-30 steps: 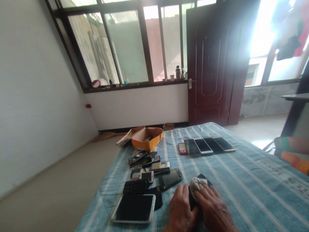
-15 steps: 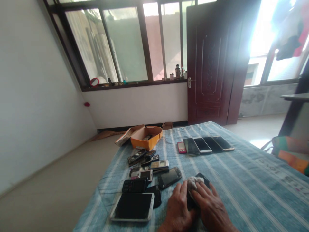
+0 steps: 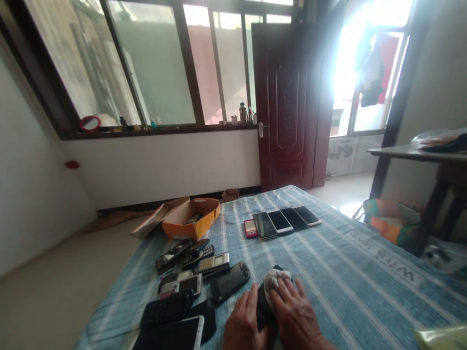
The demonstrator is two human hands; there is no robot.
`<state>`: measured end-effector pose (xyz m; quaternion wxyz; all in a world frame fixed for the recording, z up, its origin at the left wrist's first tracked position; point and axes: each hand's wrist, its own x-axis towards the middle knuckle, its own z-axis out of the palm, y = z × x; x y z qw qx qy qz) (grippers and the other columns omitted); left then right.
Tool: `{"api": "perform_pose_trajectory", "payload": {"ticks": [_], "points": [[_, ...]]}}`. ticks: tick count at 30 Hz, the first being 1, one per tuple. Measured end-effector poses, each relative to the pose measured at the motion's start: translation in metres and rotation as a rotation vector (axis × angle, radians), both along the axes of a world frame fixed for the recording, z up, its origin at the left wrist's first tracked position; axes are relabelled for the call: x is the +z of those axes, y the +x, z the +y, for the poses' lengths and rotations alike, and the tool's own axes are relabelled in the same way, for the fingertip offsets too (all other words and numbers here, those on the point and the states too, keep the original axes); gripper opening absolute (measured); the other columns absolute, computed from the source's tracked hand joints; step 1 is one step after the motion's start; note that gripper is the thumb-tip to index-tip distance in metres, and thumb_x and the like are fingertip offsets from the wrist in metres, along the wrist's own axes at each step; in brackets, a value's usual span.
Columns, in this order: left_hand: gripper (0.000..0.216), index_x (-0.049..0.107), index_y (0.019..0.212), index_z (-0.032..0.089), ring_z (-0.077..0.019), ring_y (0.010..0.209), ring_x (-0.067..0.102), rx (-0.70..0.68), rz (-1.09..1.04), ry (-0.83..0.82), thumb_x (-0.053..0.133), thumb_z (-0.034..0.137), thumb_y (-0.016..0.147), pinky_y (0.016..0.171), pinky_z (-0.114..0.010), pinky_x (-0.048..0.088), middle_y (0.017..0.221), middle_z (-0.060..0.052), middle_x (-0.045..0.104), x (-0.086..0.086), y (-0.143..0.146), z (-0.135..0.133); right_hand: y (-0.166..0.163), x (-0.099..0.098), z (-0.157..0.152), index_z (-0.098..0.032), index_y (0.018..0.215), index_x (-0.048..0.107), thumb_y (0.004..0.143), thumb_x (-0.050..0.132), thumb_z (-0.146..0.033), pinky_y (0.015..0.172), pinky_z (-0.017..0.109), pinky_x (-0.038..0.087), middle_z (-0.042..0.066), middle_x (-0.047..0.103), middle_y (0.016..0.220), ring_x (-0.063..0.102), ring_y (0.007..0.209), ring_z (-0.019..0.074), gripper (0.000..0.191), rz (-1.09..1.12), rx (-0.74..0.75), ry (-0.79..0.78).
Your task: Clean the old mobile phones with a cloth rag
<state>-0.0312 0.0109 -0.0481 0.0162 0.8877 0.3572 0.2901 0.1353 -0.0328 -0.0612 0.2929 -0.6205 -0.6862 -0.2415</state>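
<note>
A dark phone [image 3: 263, 311] lies on the blue striped cloth beneath my hands. My left hand [image 3: 242, 321] grips its left edge and lower end. With its fingers, my right hand [image 3: 297, 311] presses a crumpled white cloth [image 3: 275, 282] against the phone's face; the far end of the phone shows just beyond it. To the left lie several old phones, among them a black touchscreen phone [image 3: 231, 282] nearest my left hand, a keypad phone [image 3: 213, 263] and a large white-framed phone [image 3: 171, 335] cut off by the lower edge.
Farther off, a row holds a small red phone [image 3: 250, 228], a white phone [image 3: 280, 221] and several dark ones. An open orange box [image 3: 191, 223] stands at the far left corner of the striped cover [image 3: 328, 272]. A yellowish packet [image 3: 443, 338] lies at the lower right.
The view has swung to the right, so everything sits farther left, and a side table and yellowish packet have come into view. The white cloth remains pressed on the phone under my right hand.
</note>
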Motion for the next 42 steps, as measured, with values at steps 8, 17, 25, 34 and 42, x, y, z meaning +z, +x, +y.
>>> {"api": "perform_pose_trajectory", "payload": {"ticks": [8, 17, 25, 34, 42], "points": [[0.072, 0.037, 0.141, 0.008, -0.0281, 0.1, 0.068, -0.029, -0.028, 0.201, 0.06, 0.02, 0.073, 0.083, -0.033, 0.059, 0.114, -0.017, 0.068, -0.003, -0.001, 0.006, -0.01, 0.004, 0.0, -0.029, 0.102, 0.064, 0.087, 0.054, -0.026, 0.101, 0.041, 0.036, 0.002, 0.069, 0.112, 0.06, 0.108, 0.0241, 0.018, 0.01, 0.15, 0.066], [0.071, 0.041, 0.138, 0.011, -0.0292, 0.098, 0.067, 0.013, -0.021, 0.111, 0.061, 0.019, 0.071, 0.083, -0.037, 0.058, 0.111, -0.015, 0.068, -0.002, 0.005, 0.0, 0.005, 0.013, -0.002, -0.025, 0.11, 0.066, 0.083, 0.054, -0.019, 0.1, 0.048, 0.036, 0.008, 0.067, 0.118, 0.057, 0.112, 0.0311, 0.03, 0.123, -0.048, -0.13], [0.064, 0.048, 0.133, 0.006, -0.0303, 0.102, 0.065, 0.053, -0.023, 0.041, 0.06, 0.023, 0.073, 0.087, -0.039, 0.057, 0.115, -0.019, 0.067, 0.01, 0.01, -0.009, -0.01, 0.031, -0.015, -0.03, 0.103, 0.066, 0.087, 0.055, -0.023, 0.108, 0.046, 0.029, 0.001, 0.065, 0.123, 0.053, 0.12, 0.0243, 0.021, 0.159, 0.223, -0.269], [0.064, 0.048, 0.132, 0.006, -0.0312, 0.099, 0.063, 0.12, 0.014, -0.077, 0.066, 0.023, 0.072, 0.087, -0.045, 0.056, 0.109, -0.017, 0.066, 0.03, 0.022, -0.026, 0.017, 0.045, -0.016, -0.024, 0.115, 0.064, 0.097, 0.041, -0.022, 0.104, 0.052, 0.031, 0.009, 0.061, 0.128, 0.049, 0.124, 0.029, 0.03, 0.161, -0.025, -0.374], [0.062, 0.043, 0.136, 0.01, -0.0302, 0.105, 0.061, 0.056, -0.005, -0.092, 0.062, 0.025, 0.078, 0.092, -0.046, 0.053, 0.114, -0.015, 0.063, 0.03, 0.021, -0.025, 0.0, 0.046, -0.028, -0.026, 0.127, 0.059, 0.092, 0.046, -0.017, 0.11, 0.047, 0.026, 0.006, 0.057, 0.135, 0.045, 0.129, 0.0261, 0.038, 0.147, 0.177, -0.399]]}}
